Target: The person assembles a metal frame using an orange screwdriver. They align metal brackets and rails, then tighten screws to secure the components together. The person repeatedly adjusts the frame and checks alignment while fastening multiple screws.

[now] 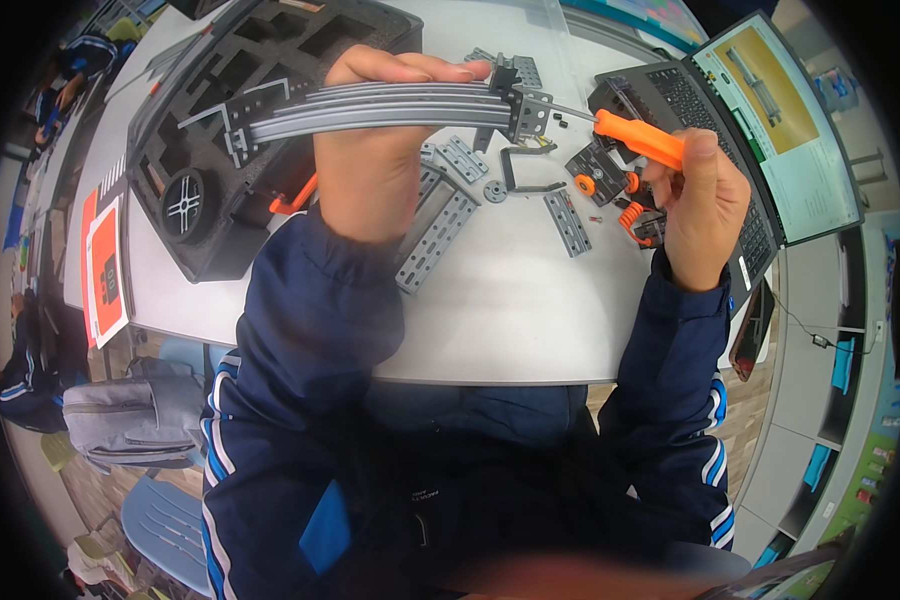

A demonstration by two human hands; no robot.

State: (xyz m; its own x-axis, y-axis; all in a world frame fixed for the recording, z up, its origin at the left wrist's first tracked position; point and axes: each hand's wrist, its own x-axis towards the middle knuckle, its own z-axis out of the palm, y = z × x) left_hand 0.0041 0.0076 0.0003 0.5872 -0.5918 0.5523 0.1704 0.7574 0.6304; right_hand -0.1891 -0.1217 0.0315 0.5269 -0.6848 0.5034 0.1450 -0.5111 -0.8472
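My left hand (375, 160) is wrapped round a long grey metal slide assembly (390, 108), held up above the table. Perforated brackets sit at both its ends. In my right hand (705, 200) is a screwdriver with an orange handle (638, 138); its thin shaft points left and reaches the black-grey bracket (518, 108) at the assembly's right end. Whether the tip sits in a screw is too small to tell. Below lie perforated grey metal channels (438, 235), a U-shaped dark bracket (530, 172) and a small round hub (495, 190).
A black foam-lined case (220, 240) with a wheel (183, 203) stands at the left. On the right is an open laptop (785, 140) showing a part drawing. Black motor-like blocks with orange pieces (598, 172) lie beside it. A grey backpack (135, 410) rests left of me.
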